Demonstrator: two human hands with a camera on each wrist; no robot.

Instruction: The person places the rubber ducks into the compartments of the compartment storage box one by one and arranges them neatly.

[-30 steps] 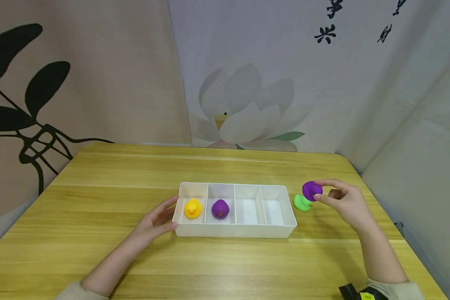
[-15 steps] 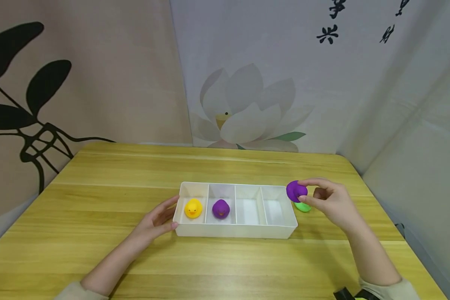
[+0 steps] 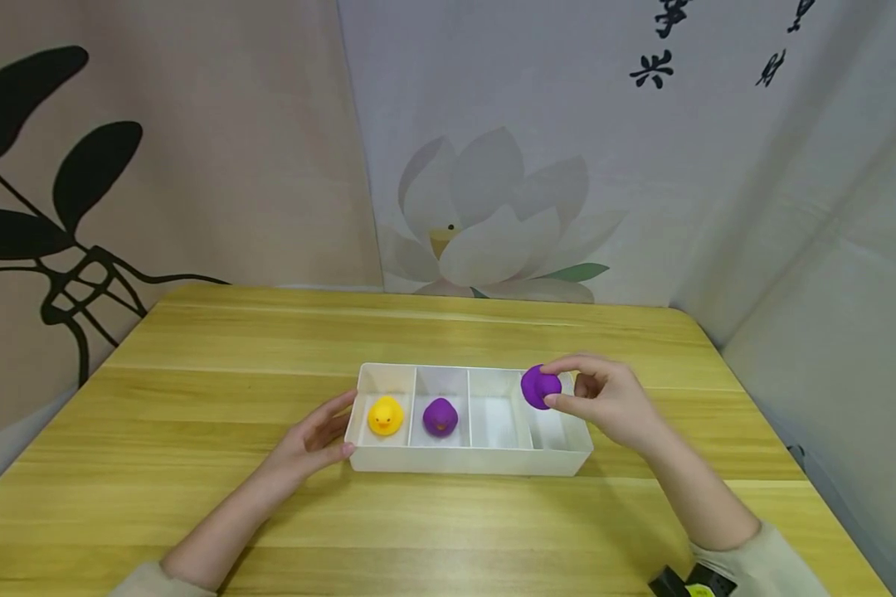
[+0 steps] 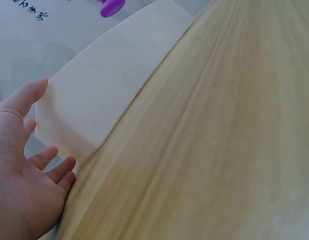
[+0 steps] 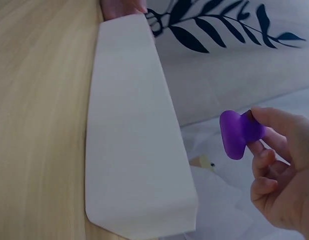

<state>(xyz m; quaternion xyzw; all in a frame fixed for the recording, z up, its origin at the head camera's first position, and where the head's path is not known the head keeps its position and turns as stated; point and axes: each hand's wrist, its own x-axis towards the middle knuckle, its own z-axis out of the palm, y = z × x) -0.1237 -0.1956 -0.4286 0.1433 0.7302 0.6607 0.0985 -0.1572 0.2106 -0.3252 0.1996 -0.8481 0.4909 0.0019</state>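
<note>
My right hand (image 3: 605,402) pinches a purple toy duck (image 3: 541,387) between thumb and fingertips. In the head view the duck overlaps the back of the divider between the third and fourth compartments of a white box (image 3: 470,461). In the right wrist view the duck (image 5: 233,134) is held up beyond the box's rim. My left hand (image 3: 317,435) touches the box's left end, fingers loosely extended and thumb at the front corner. A yellow toy duck (image 3: 385,415) sits in the leftmost compartment, a second purple duck (image 3: 440,417) in the one beside it.
The box stands on a wooden table (image 3: 448,531), long side toward me. A printed cloth (image 3: 493,83) hangs behind the table's back edge. A pale curtain (image 3: 829,290) hangs along the right side. A dark device (image 3: 690,583) is on my right wrist.
My right hand has carried the purple duck leftward from beside the box to over its right part. A green duck right of the box is now hidden behind that hand. The left hand stays put.
</note>
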